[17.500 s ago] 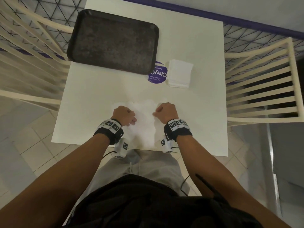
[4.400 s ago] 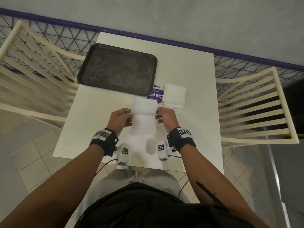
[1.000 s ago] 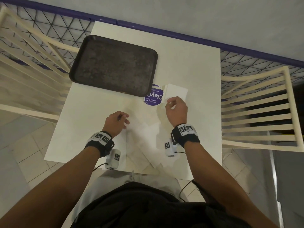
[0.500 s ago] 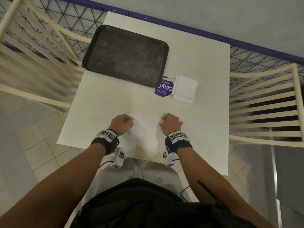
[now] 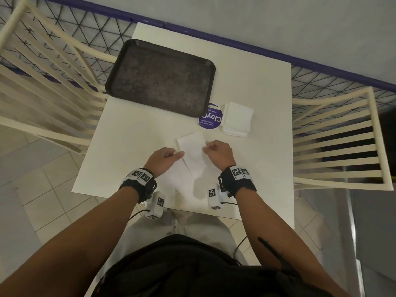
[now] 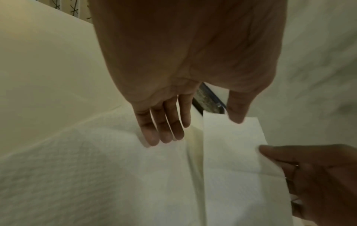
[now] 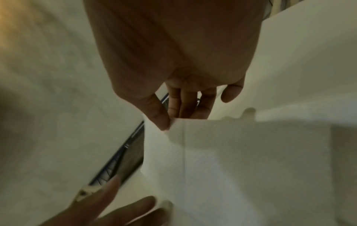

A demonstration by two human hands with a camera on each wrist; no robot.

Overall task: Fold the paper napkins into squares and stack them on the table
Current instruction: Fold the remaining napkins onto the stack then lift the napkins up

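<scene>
A white paper napkin [image 5: 191, 146] hangs as a narrow strip above the table [image 5: 132, 146], between my two hands. My right hand [image 5: 216, 151] pinches its right edge, thumb in front and fingers behind [image 7: 173, 119]. The left hand [image 5: 166, 156] is at its left edge with fingers straight [image 6: 160, 130]; only the thumb tip [image 6: 236, 118] touches the napkin's [image 6: 231, 152] top corner. Unfolded napkins [image 5: 177, 181] lie flat on the table under my hands. A stack of folded square napkins [image 5: 236, 118] sits beyond my right hand.
A dark rectangular tray [image 5: 160, 76] lies at the table's far left. A round purple sticker [image 5: 211, 121] shows between the tray and the stack. Cream slatted chairs stand on the left [image 5: 42, 82] and right [image 5: 334, 142]. A mesh railing runs behind.
My right hand came back from the folded stack to the loose napkins near the front edge. One napkin is now raised between both hands, and the left hand's fingers have straightened.
</scene>
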